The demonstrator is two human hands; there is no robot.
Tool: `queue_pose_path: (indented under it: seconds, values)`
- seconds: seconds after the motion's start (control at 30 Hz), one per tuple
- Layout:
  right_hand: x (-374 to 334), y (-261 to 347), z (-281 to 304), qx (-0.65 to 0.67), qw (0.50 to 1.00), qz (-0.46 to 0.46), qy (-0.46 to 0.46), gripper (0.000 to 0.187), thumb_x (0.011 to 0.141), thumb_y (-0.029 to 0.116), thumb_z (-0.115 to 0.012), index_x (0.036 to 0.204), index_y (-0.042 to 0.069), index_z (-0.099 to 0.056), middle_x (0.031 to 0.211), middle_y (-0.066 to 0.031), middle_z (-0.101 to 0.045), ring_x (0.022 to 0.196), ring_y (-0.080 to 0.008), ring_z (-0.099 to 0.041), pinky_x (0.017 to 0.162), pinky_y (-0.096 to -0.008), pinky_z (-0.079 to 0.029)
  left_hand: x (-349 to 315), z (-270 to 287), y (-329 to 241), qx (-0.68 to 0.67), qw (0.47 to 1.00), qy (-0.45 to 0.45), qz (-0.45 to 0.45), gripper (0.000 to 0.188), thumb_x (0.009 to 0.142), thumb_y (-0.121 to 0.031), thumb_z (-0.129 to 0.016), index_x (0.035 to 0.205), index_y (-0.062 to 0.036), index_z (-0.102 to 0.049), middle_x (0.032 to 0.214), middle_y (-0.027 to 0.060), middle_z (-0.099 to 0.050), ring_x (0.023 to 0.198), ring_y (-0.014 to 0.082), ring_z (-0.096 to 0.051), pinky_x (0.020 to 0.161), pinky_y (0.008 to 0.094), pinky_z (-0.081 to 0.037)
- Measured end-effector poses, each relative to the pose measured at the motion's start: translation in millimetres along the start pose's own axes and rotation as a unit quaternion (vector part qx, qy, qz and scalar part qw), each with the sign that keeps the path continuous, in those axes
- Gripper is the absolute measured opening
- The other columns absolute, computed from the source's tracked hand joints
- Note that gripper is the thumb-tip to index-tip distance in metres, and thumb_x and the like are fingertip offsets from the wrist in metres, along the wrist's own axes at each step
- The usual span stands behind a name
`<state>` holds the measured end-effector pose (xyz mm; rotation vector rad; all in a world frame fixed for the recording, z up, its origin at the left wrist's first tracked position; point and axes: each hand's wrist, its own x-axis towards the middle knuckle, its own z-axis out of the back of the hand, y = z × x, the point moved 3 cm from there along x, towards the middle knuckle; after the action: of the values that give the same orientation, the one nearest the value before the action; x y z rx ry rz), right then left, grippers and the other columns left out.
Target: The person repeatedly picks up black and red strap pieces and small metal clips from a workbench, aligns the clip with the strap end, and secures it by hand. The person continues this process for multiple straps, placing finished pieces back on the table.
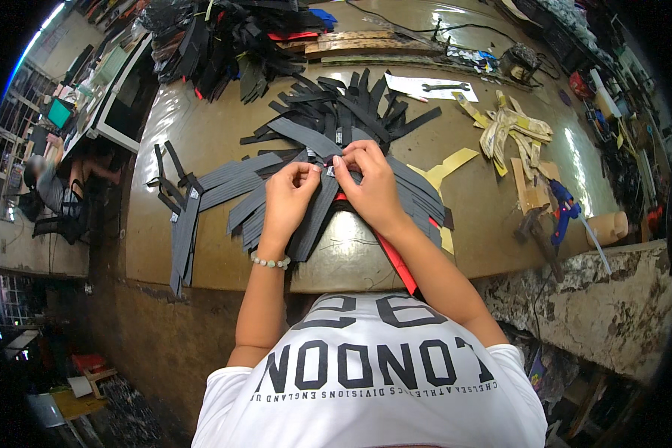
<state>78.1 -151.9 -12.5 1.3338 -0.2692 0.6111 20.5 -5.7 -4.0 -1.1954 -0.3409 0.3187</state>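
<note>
A person's hands meet over a table, bent on a gray strap atop a fan of similar straps. The right hand pinches the strap's near end; the left hand, a beaded bracelet at its wrist, has its fingertips drawn together just beside it (what lies between them is too small to tell). Black straps spread beyond, while a wrench and a blue glue gun lie to the right.
</note>
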Motion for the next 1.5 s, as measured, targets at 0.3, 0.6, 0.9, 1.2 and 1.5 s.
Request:
queue_pose_path:
  seconds: [0.3, 0.6, 0.9, 1.2, 1.5]
  values:
    - [0, -3, 0, 0.050, 0.997, -0.042, -0.029, 0.016, 0.092, 0.012, -0.062, 0.089, -0.003, -0.056, 0.094, -0.0146, -0.058, 0.074, -0.0234, -0.062, 0.063, -0.0322, -0.051, 8, 2, -3, 0.099, 0.994, 0.039, 0.020, 0.027, 0.084, -0.020, -0.071, 0.088, 0.0070, -0.069, 0.072, 0.0099, -0.069, 0.063, 0.0115, -0.061, 0.060, 0.0264, -0.049]
    - [-2, 1, -2, -0.034, 0.999, 0.028, -0.010, 0.015, 0.089, 0.010, -0.063, 0.087, -0.003, -0.056, 0.095, -0.0181, -0.058, 0.079, -0.0338, -0.062, 0.069, -0.0382, -0.050, 4, 3, -1, 0.065, 0.997, 0.040, 0.027, 0.028, 0.087, -0.021, -0.068, 0.090, 0.0068, -0.069, 0.070, 0.0069, -0.067, 0.063, 0.0069, -0.057, 0.060, 0.0247, -0.047]
    - [2, 3, -1, -0.018, 1.000, -0.015, 0.015, 0.015, 0.090, 0.011, -0.061, 0.090, -0.004, -0.055, 0.090, -0.0190, -0.058, 0.076, -0.0356, -0.060, 0.068, -0.0406, -0.049, 6, 4, -6, 0.117, 0.992, 0.051, 0.002, 0.029, 0.086, -0.022, -0.069, 0.091, 0.0067, -0.069, 0.072, 0.0115, -0.068, 0.062, 0.0110, -0.060, 0.060, 0.0260, -0.048]
    - [-1, 15, -5, -0.138, 0.984, 0.116, -0.006, 0.014, 0.088, 0.010, -0.062, 0.089, -0.003, -0.057, 0.090, -0.0192, -0.059, 0.080, -0.0384, -0.058, 0.071, -0.0425, -0.048, 3, 2, 4, 0.080, 0.996, 0.027, 0.002, 0.026, 0.087, -0.019, -0.066, 0.090, 0.0066, -0.067, 0.071, 0.0109, -0.067, 0.062, 0.0099, -0.058, 0.060, 0.0262, -0.047]
    - [27, -18, 32, 0.055, 0.985, -0.156, 0.051, 0.025, 0.098, 0.021, -0.057, 0.091, -0.002, -0.058, 0.083, -0.0076, -0.068, 0.078, -0.0104, -0.066, 0.070, -0.0243, -0.053, -43, -13, -48, 0.203, 0.970, 0.113, -0.077, 0.013, 0.083, -0.012, -0.063, 0.084, 0.0006, -0.062, 0.069, 0.0169, -0.058, 0.068, 0.0334, -0.060, 0.066, 0.0396, -0.049]
